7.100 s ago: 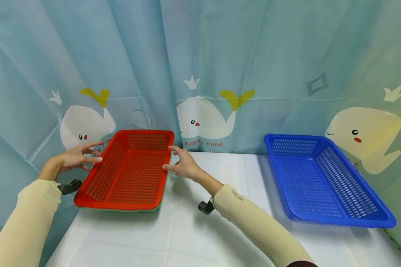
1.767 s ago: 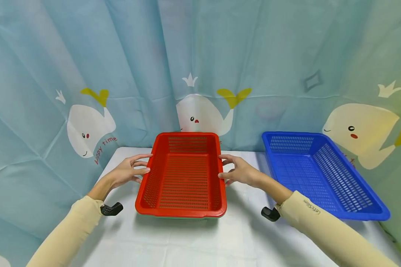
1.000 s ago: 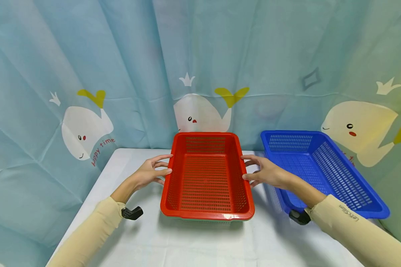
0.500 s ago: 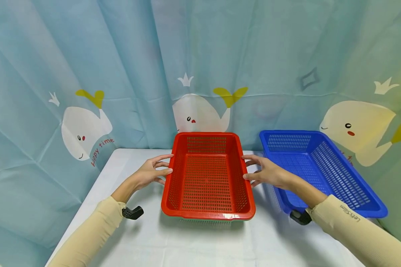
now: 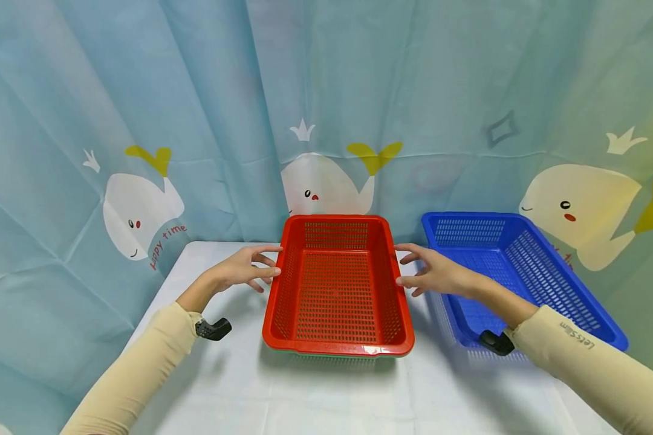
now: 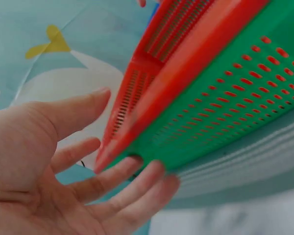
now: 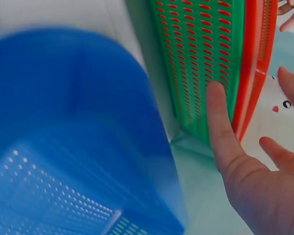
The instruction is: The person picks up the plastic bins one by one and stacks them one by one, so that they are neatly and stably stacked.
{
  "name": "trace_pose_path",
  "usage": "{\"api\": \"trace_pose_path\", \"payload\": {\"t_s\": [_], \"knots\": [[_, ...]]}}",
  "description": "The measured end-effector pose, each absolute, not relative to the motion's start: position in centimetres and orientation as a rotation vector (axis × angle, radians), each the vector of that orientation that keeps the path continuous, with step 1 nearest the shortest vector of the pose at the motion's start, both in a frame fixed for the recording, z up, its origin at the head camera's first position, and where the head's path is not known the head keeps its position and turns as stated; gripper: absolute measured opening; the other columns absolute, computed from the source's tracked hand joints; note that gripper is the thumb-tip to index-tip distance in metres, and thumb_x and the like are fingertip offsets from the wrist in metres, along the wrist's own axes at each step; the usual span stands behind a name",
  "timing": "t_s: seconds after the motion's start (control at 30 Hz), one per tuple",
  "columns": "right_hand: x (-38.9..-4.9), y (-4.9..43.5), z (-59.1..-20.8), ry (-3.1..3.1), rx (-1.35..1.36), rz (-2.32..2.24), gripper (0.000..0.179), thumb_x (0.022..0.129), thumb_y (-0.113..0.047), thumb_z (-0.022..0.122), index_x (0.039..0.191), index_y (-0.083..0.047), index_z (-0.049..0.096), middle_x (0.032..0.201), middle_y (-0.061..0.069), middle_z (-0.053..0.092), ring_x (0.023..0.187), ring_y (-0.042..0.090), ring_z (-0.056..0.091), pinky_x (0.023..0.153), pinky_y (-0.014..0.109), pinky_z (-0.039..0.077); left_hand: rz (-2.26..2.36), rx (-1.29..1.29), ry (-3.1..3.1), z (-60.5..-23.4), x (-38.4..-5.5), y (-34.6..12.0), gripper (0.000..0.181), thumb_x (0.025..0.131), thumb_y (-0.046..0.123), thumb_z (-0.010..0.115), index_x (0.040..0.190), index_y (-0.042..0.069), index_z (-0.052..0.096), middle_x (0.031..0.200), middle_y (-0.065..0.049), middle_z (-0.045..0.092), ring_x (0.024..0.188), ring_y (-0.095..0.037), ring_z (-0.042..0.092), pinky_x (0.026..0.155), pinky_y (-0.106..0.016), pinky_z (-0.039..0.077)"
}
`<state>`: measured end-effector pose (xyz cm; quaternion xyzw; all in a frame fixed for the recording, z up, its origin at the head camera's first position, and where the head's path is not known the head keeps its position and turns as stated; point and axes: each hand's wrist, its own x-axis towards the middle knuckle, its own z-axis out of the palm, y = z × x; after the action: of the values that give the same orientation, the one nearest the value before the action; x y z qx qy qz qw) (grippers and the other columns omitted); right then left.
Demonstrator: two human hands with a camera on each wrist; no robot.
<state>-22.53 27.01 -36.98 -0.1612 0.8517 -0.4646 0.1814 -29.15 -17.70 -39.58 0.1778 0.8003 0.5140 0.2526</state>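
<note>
Stack sits mid-bench [image 5: 337, 399]: red basket [image 5: 337, 348] nested in green basket [image 6: 220, 95], both upright, apparently resting on the surface. Earlier it stood at the left end, so it has been shifted right; position is about the same as half a second ago. What's new: the hands. Left hand [image 5: 245, 266] and right hand [image 5: 438, 272] have loosened and lifted slightly; fingers now spread wide at the stack's two sides, none curled round the rim. Fingertips at or just beside the rim, light contact can't be told. Likely reading: grip released, this shift done. Blue basket [image 5: 479, 266] remains on the right, close to the stack but not touching it.
</note>
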Motion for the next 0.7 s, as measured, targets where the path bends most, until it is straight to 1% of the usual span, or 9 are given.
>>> {"api": "trace_pose_path", "payload": {"t_s": [0.13,0.23,0.33,0.43,0.57,0.7], "knots": [[-22.2,27.2,-35.9,2.561,-0.541,-1.174,0.083,0.096,-0.027,0.075,0.161,-0.01,0.027,0.15,0.03,0.04,0.111,0.038,0.067,0.084,0.047,0.061,1.355,0.509,2.309,-38.7,-29.2,-17.5,0.071,0.097,0.031,0.074,0.158,0.016,0.041,0.148,-0.021,0.049,0.124,-0.039,0.059,0.102,-0.056,0.05],[-22.0,27.2,-35.2,2.718,-0.66,-1.093,0.079,0.095,-0.03,0.077,0.159,-0.013,0.033,0.15,0.025,0.043,0.12,0.04,0.061,0.088,0.05,0.059,1.385,0.534,2.37,-38.0,-29.1,-17.1,0.072,0.096,0.037,0.074,0.157,0.02,0.041,0.155,-0.019,0.043,0.133,-0.039,0.052,0.108,-0.057,0.044],[-21.9,27.2,-34.5,2.882,-0.785,-1.019,0.077,0.093,-0.029,0.079,0.156,-0.012,0.038,0.15,0.019,0.046,0.119,0.037,0.06,0.089,0.051,0.059,1.439,0.594,2.421,-37.5,-29.1,-16.4,0.069,0.096,0.04,0.073,0.156,0.025,0.042,0.155,-0.016,0.043,0.137,-0.04,0.047,0.11,-0.057,0.043],[-22.0,27.4,-33.9,3.013,-0.863,-0.959,0.077,0.091,-0.028,0.081,0.154,-0.01,0.041,0.15,0.016,0.046,0.116,0.034,0.06,0.087,0.052,0.058,1.482,0.659,2.486,-37.0,-29.1,-15.3,0.066,0.096,0.042,0.073,0.154,0.03,0.043,0.151,-0.012,0.047,0.136,-0.04,0.048,0.11,-0.057,0.041],[-22.2,27.8,-33.3,3.124,-0.867,-0.955,0.078,0.089,-0.027,0.083,0.153,-0.011,0.042,0.148,0.015,0.047,0.118,0.034,0.059,0.089,0.056,0.056,1.501,0.738,2.571,-36.4,-29.1,-13.6,0.067,0.094,0.047,0.072,0.153,0.032,0.044,0.148,-0.006,0.049,0.134,-0.037,0.05,0.11,-0.058,0.04],[-22.0,28.3,-32.6,3.188,-0.816,-0.967,0.078,0.088,-0.025,0.084,0.153,-0.013,0.043,0.147,0.016,0.048,0.119,0.035,0.06,0.089,0.058,0.056,1.455,0.811,2.663,-35.6,-29.2,-11.8,0.068,0.094,0.055,0.068,0.154,0.035,0.041,0.151,-0.003,0.049,0.132,-0.032,0.051,0.106,-0.059,0.044]]}}
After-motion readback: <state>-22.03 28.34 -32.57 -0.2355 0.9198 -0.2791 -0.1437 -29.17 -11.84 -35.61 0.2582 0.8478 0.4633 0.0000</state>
